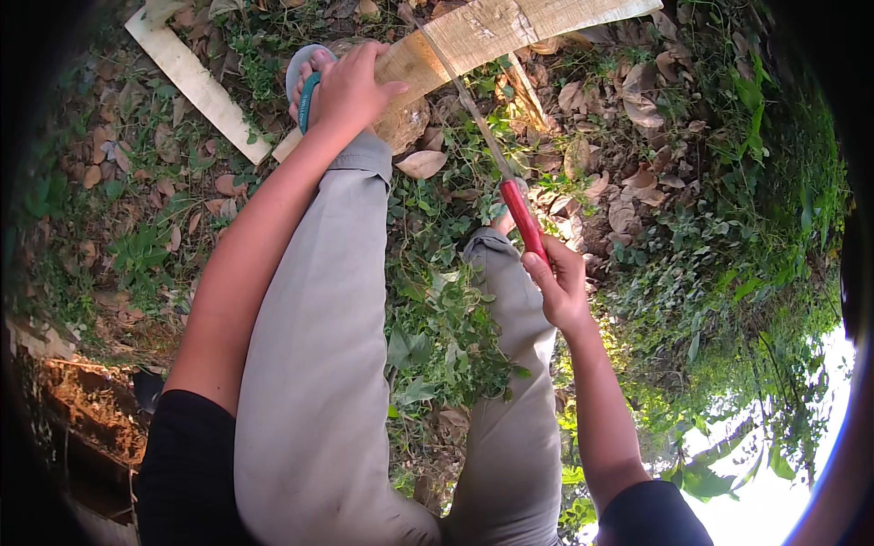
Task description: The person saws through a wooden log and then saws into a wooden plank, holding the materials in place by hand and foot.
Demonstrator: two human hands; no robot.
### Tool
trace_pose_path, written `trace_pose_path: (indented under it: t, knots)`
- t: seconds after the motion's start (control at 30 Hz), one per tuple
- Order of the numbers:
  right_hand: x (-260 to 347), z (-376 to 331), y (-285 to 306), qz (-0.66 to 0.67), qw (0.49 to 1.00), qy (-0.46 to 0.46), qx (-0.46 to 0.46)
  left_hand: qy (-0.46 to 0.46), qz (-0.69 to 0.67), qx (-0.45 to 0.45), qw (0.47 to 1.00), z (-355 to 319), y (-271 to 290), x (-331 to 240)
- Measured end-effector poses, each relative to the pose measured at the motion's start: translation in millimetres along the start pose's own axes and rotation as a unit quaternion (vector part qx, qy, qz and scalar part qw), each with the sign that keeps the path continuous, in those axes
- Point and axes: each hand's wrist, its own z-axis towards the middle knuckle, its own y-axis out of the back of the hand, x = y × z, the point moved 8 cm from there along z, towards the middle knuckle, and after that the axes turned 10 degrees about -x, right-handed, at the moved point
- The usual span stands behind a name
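A long wooden plank slants across the top of the view over a rounded piece of wood. My left hand grips the plank near its left part, thumb spread on top and fingers at the far edge. Beside that hand is my left foot, in a sandal with a teal strap. My right hand is closed around the red handle of a saw. Its thin blade, seen nearly edge-on, crosses the plank to the right of my left hand.
Another pale board lies on the ground at upper left. A thin wood strip sits below the plank. Dry leaves and low green plants cover the ground. My bent legs in grey trousers lie between my arms.
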Motion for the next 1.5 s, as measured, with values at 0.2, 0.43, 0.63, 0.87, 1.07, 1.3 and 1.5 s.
trace_pose_path:
  t: [0.2, 0.43, 0.63, 0.87, 1.07, 1.3, 1.5]
  knots:
    - [1.8, 13.6, 5.3, -0.024, 0.988, 0.124, -0.087, -0.017, 0.011, -0.015, 1.000, 0.4, 1.8, -3.1]
    - [52.2, 32.6, -14.1, -0.007, 0.990, 0.111, -0.086, -0.034, 0.008, -0.019, 0.999, -2.3, 0.4, -0.6]
    - [177.3, 138.1, -24.0, -0.117, 0.983, 0.026, -0.140, -0.031, 0.057, -0.061, 0.996, 0.7, 5.6, 1.5]
    - [141.5, 68.4, -36.6, -0.086, 0.992, -0.008, -0.092, 0.017, 0.059, -0.012, 0.998, -9.8, 5.3, 17.5]
    - [160.5, 99.6, -55.4, -0.149, 0.983, 0.023, -0.102, 0.002, 0.032, -0.038, 0.999, -11.4, 10.7, 18.8]
    - [154.0, 71.8, -60.3, -0.128, 0.983, 0.023, -0.127, 0.015, 0.015, -0.032, 0.999, -8.5, 11.0, 21.9]
    - [164.6, 89.2, -53.6, -0.114, 0.984, 0.042, -0.132, 0.008, 0.006, -0.054, 0.998, -13.3, 17.5, 22.7]
